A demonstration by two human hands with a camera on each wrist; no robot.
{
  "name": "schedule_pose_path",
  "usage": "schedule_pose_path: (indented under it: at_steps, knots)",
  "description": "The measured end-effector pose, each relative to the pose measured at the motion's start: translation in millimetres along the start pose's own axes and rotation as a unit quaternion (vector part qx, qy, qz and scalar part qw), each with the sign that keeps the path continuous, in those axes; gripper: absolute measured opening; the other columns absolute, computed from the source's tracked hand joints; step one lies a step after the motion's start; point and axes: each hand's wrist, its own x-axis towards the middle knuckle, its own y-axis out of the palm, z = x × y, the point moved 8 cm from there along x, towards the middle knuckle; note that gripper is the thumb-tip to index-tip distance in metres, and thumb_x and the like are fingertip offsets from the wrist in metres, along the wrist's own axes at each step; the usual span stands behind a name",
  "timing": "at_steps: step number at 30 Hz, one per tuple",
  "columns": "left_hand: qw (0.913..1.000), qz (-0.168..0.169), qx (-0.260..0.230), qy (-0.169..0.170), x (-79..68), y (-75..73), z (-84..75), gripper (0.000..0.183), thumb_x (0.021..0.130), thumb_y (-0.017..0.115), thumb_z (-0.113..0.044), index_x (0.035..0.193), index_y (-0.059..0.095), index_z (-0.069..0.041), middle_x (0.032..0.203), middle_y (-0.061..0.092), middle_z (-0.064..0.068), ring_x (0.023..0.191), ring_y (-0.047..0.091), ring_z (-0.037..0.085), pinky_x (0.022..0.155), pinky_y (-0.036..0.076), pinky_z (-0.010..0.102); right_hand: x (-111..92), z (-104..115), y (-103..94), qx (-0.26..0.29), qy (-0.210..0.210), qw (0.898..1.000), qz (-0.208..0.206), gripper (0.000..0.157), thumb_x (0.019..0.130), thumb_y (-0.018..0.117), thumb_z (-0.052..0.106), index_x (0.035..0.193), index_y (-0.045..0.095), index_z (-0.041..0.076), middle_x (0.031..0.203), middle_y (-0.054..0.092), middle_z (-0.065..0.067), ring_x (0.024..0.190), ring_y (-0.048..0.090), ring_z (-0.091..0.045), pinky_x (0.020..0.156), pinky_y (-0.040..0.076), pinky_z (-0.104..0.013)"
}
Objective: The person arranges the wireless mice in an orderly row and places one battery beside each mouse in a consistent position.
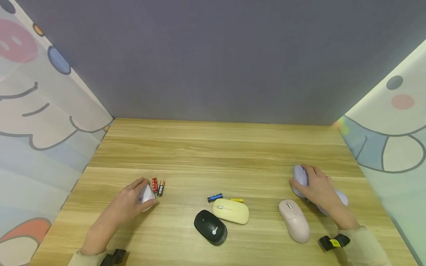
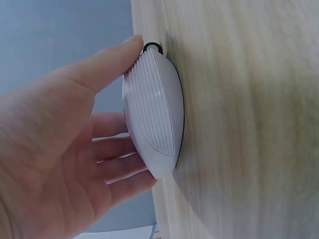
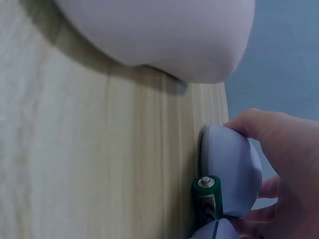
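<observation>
On the left side of the table, my left hand (image 1: 124,207) holds a white computer mouse (image 1: 145,194) between thumb and fingers. The left wrist view shows the mouse's ribbed side (image 2: 149,107). A red battery (image 1: 155,185) and a black-and-copper battery (image 1: 161,188) lie just right of it. Over at the right, my right hand (image 1: 320,187) grips a lavender mouse (image 1: 300,176) by its sides. Partly hidden under that hand's wrist is a second lavender mouse (image 1: 342,197). In the right wrist view, a green battery (image 3: 205,199) sits close beside the gripped mouse.
A yellow mouse (image 1: 231,211) and a black mouse (image 1: 210,227) lie mid-table, with a blue battery (image 1: 215,197) and a yellow battery (image 1: 237,200) behind them. Left of my right forearm is a pink mouse (image 1: 294,222). A grey panel (image 1: 219,66) stands along the table's back edge.
</observation>
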Motion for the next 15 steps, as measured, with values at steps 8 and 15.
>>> schedule_pose_path:
  at_steps: [8,15]
  knots:
    - [1.0,0.001,0.001,0.004,1.8,-0.9,-2.1,0.083,0.085,0.084,-0.042,0.136,0.055,0.016,0.138,0.053,0.041,0.117,0.058,0.06,0.082,0.06,0.058,5,5,0.5,0.012,-0.008,1.0,-0.005,0.077,0.093,0.072,0.037,0.143,0.043,-0.014,0.135,0.048,-0.044,0.116,0.05,-0.063,0.094,0.037,-0.074]
    - [0.9999,0.003,-0.004,-0.012,0.1,-2.0,-1.0,0.084,0.084,0.084,-0.044,0.137,0.056,0.015,0.14,0.051,0.041,0.117,0.057,0.061,0.077,0.062,0.055,14,9,-1.5,0.03,-0.023,0.999,-0.005,0.077,0.092,0.071,0.033,0.146,0.042,-0.013,0.136,0.047,-0.043,0.114,0.051,-0.06,0.086,0.049,-0.071]
